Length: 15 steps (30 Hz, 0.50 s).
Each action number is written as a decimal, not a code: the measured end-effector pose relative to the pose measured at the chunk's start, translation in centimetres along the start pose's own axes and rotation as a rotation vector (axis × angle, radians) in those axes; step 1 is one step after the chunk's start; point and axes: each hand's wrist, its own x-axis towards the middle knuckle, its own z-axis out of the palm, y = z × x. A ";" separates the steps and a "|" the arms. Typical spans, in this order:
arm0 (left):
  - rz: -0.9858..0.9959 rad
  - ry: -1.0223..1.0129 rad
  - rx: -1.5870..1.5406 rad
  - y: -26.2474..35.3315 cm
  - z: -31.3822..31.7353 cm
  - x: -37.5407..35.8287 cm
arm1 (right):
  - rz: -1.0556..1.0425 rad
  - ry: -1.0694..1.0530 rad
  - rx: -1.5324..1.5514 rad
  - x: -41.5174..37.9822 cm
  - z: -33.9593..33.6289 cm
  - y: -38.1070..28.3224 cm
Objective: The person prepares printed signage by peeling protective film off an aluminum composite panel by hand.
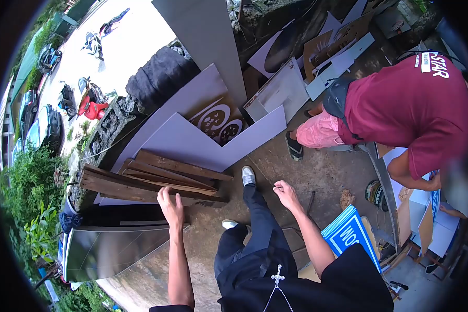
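My left hand (170,207) is raised over the end of a stack of wooden planks (135,184), with its fingers loosely bent and apart. Whether it touches the lowest plank cannot be made out. Out in front of my body, above the concrete floor (213,260), hangs my right hand (287,196). Its fingers are half curled and apart, and nothing shows in them. The planks lean against large pale boards (182,135) along a rough wall. A dark glossy panel (114,252) lies below the planks, left of my forearm.
A person in a maroon shirt (395,104) bends over a workbench on the right. Blue and white signs (351,234) stand beside my right arm, near a paint can (374,193). Cut-out panels (333,41) lean at the back. Parked motorbikes (91,101) stand beyond the wall.
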 end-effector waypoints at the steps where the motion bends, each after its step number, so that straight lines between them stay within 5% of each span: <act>1: 0.079 0.064 0.061 0.8 0.2 4.3 | -0.001 -0.020 0.025 1.2 -0.1 -0.6; 7: 0.379 0.135 0.371 3.2 1.3 20.9 | 0.203 -0.166 0.047 1.2 0.9 2.4; 15: 0.432 0.175 0.746 -3.6 5.7 24.7 | 0.597 -0.222 -0.176 -4.5 -2.4 11.5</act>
